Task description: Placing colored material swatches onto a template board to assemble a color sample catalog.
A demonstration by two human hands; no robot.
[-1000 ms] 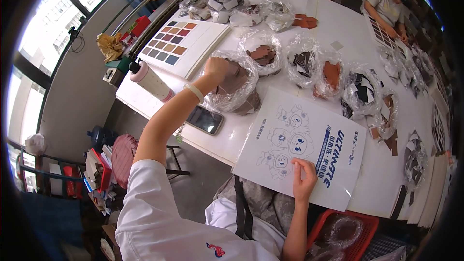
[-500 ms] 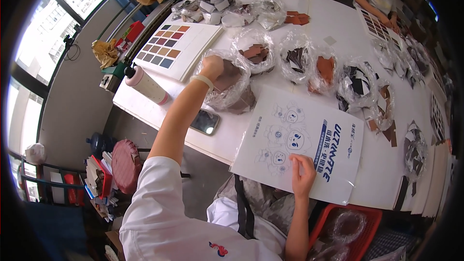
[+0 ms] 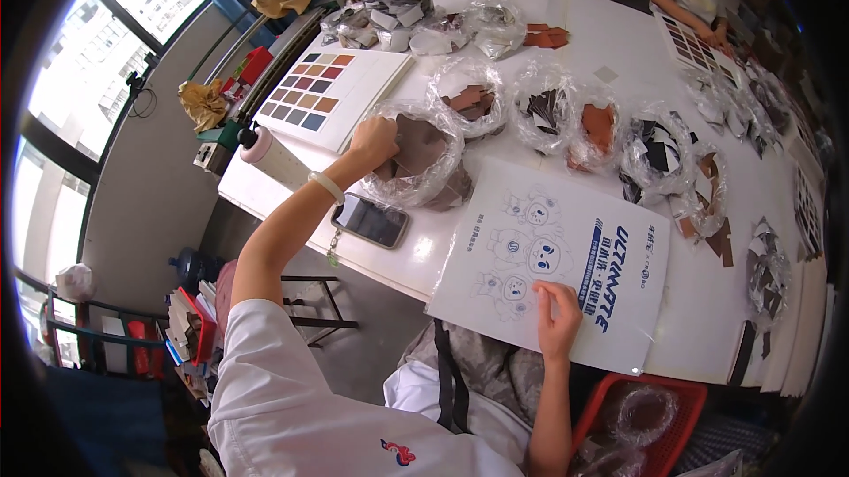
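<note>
My left hand (image 3: 375, 141) is closed at the left rim of a clear plastic bag (image 3: 449, 178) whose mouth is rolled open. Flat brown swatch pieces (image 3: 419, 148) fill that bag. Whether the fingers grip the rim or a piece, I cannot make out. My right hand (image 3: 558, 325) rests over the lower part of a white printed sheet (image 3: 469, 287) with blue cartoon figures, its fingers curled together; anything between them is too small to see. Beside my left forearm lies a dark phone (image 3: 371, 221) with a charm.
More open bags of swatches, brown (image 3: 470, 104), black (image 3: 541, 110) and orange (image 3: 596, 128), curve along the white table. A colour sample board (image 3: 305, 92) and a pale bottle (image 3: 274, 157) stand at the left. A red basket (image 3: 690, 415) is below right. Two people sit across.
My left hand has drawn back a little from over the bag's opening toward its left rim, uncovering the phone. My right hand stays on the sheet. The view has shifted slightly.
</note>
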